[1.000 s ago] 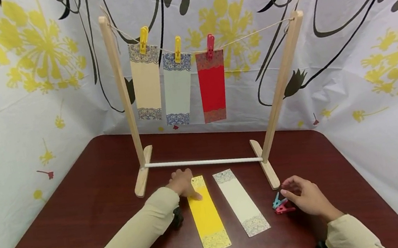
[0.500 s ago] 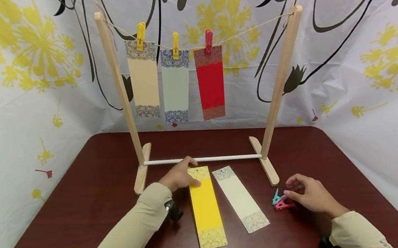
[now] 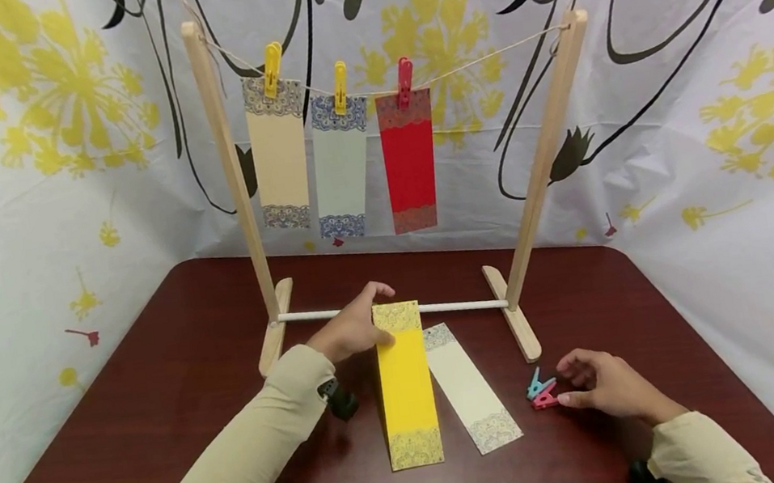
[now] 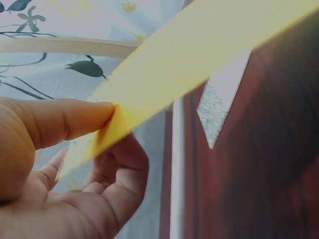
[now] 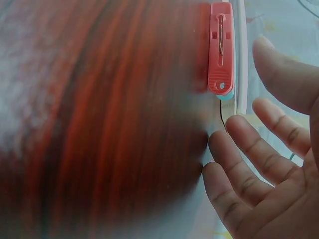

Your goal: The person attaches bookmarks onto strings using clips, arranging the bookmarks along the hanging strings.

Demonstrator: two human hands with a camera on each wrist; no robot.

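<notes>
My left hand (image 3: 350,329) pinches a long yellow card (image 3: 408,386) by its upper left edge, thumb in front and fingers behind. The left wrist view shows the thumb tip pressed on the yellow card (image 4: 194,52). A cream card (image 3: 473,393) with patterned ends lies on the table to its right, partly overlapped in the head view. Over at the right, my right hand (image 3: 612,389) is relaxed and holds nothing, its thumb tip close beside a pink clothespin (image 3: 546,400). A light blue clothespin (image 3: 537,385) lies against the pink one.
Behind the cards stands a wooden frame (image 3: 547,163) with a white bottom rod (image 3: 465,305). From its string hang a beige card (image 3: 279,158), a pale grey card (image 3: 341,170) and a red card (image 3: 410,161), each under a clothespin. A patterned cloth backs the dark table (image 3: 175,416).
My left hand has taken hold of the yellow card and raised its top end, shifting it right over the cream card's edge. The right hand has moved slightly and stays by the clothespins.
</notes>
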